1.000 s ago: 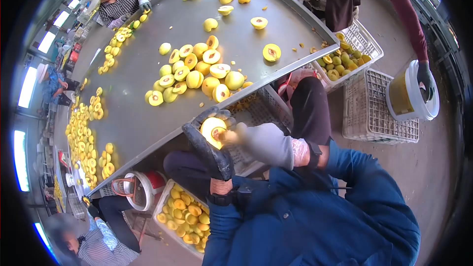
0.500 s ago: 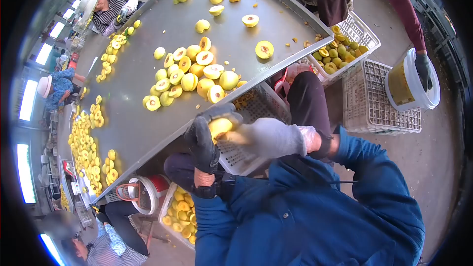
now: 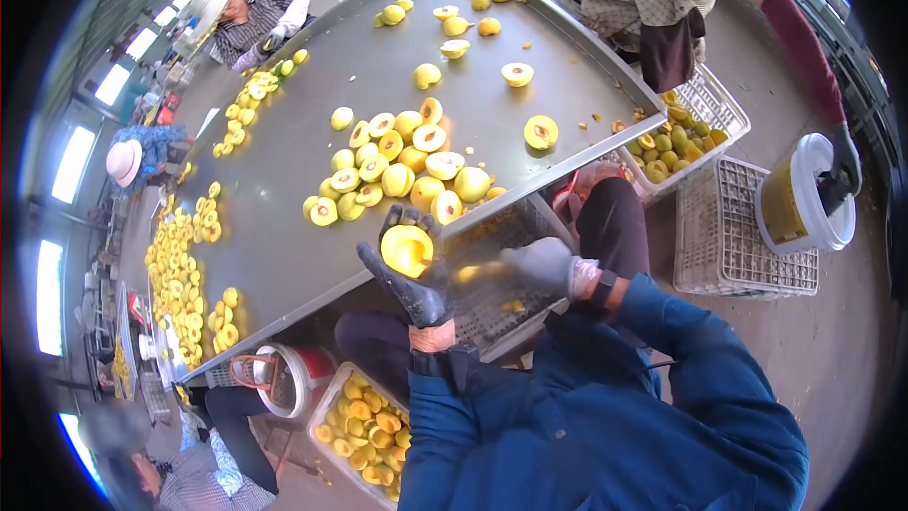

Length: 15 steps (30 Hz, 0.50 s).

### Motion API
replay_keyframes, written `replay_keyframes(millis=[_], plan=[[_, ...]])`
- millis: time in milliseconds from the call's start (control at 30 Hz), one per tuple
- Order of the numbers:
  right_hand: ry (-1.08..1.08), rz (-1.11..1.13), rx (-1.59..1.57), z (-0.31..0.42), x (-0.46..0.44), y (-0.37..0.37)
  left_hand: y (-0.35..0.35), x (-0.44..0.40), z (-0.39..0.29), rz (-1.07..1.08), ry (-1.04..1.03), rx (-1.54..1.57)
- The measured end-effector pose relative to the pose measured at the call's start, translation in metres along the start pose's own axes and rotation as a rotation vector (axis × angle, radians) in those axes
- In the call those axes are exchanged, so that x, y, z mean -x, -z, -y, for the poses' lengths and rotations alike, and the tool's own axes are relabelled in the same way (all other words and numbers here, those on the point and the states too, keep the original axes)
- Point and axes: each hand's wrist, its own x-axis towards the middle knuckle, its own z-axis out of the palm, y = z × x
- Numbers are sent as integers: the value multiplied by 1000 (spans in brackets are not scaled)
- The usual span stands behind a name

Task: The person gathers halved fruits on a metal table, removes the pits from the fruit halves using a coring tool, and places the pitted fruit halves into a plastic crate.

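In the half-open left grip sits halved fruit.

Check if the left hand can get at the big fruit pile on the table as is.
Probably, on reach: the left hand is beside the pile, with only the table's rim between. But its grip holds a half, likely needing release first.

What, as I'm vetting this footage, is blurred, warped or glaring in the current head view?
Head view: right hand smeared, seemingly by motion; left hand and its fruit half sharper; curved, fisheye-like warping with black corners; windows blown out; soft glare on the table.
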Motion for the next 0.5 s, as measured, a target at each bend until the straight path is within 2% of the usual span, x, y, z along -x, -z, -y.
replay_keyframes(millis=[33, 67, 167, 267, 300, 400, 500], plan=[[-26, 78, 52, -9, 10, -3, 16, -3, -7, 102, -4, 9], [-53, 151, 107, -10, 13, 1, 13, -3, -12, 84, 6, 83], [-78, 16, 20, 0, 23, 5, 14, 2, -17, 34, 44, 309], [-71, -207, -274, 28, 14, 12, -7, 8, -17, -75, 92, 291], [-63, -246, -335, 41, 11, 21, -11, 13, -16, -38, 115, 320], [-42, -366, -265, 69, 1, 38, -23, 25, -12, 107, -61, -88], [64, -461, -160, 80, -5, 42, -30, 34, -16, 151, -213, -514]])
